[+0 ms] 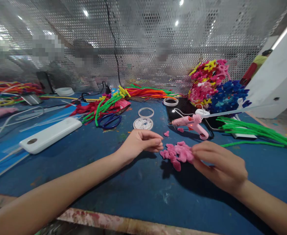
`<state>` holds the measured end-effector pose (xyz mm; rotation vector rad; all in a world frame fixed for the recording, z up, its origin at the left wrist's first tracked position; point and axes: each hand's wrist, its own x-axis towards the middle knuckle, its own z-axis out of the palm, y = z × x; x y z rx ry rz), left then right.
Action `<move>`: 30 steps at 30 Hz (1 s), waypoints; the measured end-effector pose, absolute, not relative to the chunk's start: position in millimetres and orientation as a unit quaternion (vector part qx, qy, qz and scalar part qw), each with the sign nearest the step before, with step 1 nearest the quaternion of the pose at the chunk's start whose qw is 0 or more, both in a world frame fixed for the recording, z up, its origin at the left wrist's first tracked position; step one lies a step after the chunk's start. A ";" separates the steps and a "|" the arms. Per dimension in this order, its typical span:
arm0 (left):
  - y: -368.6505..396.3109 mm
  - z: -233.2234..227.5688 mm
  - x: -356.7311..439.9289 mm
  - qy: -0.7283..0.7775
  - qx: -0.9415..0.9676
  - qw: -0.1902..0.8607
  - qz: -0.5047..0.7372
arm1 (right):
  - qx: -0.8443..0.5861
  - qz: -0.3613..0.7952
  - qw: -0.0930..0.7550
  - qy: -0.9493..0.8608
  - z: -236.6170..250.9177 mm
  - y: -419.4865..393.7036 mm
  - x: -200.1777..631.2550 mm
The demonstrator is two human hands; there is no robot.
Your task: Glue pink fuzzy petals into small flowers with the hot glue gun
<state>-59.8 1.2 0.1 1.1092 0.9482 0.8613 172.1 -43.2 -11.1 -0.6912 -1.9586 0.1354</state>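
Observation:
My right hand (219,164) pinches a cluster of fuzzy pink pipe-cleaner flowers (179,153) at its right side, just above the table. Close to the cluster's left edge is my left hand (141,142), thumb and fingers pressed together; whatever may be between the fingertips is too small to make out. Two small pink fuzzy pieces lie behind the cluster, one (166,133) near my left fingertips and another (180,130) by the glue gun. The pink glue gun (188,123) rests on its side, with a long clear glue stick (231,112) at its back.
A round dish of small white beads (143,124) sits beyond my left hand. Green pipe cleaners (258,130) lie at right; bunched pink and blue flowers (214,86) stand behind. At left are a white power bank (51,134) and green-stemmed pieces (109,101). A perforated metal screen (143,42) rises behind.

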 end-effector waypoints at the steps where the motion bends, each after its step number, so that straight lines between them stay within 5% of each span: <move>1: 1.5 -1.1 -59.8 0.413 0.485 0.669 0.384 | -0.248 0.016 0.488 -0.837 -6.9 -46.4 174.4; 7: -1.2 -0.4 -58.1 0.429 0.493 0.657 0.376 | -0.202 -0.065 0.406 -0.889 6.2 -60.8 178.8; 30: -9.1 4.1 -54.2 0.410 0.558 0.646 0.321 | -0.170 -0.090 0.382 -0.904 -13.3 -57.5 187.0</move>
